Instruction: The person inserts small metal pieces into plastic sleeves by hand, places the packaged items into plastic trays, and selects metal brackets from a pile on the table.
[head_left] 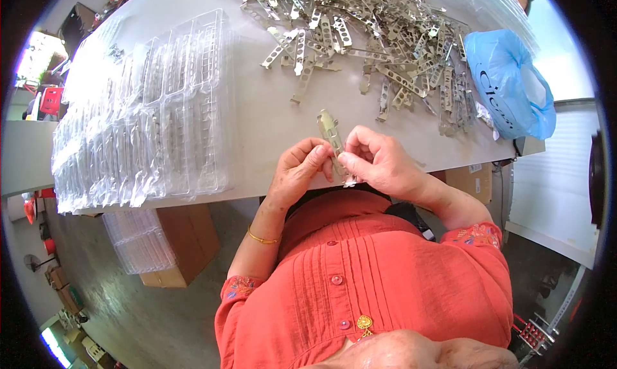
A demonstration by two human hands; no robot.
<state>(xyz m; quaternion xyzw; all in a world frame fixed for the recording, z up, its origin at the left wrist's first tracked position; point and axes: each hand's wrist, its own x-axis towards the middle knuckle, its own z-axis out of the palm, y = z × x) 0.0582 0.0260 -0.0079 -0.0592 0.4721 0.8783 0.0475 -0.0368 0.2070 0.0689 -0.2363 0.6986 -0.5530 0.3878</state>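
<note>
Left hand [299,168]: thumb and fingertips pinched one metal strip [329,128]. Right hand [380,163]: thumb and fingers pinched the same strip lower down, so both grips were closed on it. Strip located at the near edge of the table [263,128], roughly midway along, its upper end toward the far edge. Contact with the tabletop could not be told; the fingers hid the strip's middle.

Progress, judged from the layout: partway, with much outstanding. One piece in hand. A large heap of loose strips [411,47] lay from the far edge toward the right edge, apparently awaiting handling. Clear trays [193,121] ran along the left edge down to the near left corner; greyish pieces seemed to sit in their slots, suggesting a share was done. Glare prevented a count. Blue plastic bag [504,73] stood at the right edge, beside the heap.
</note>
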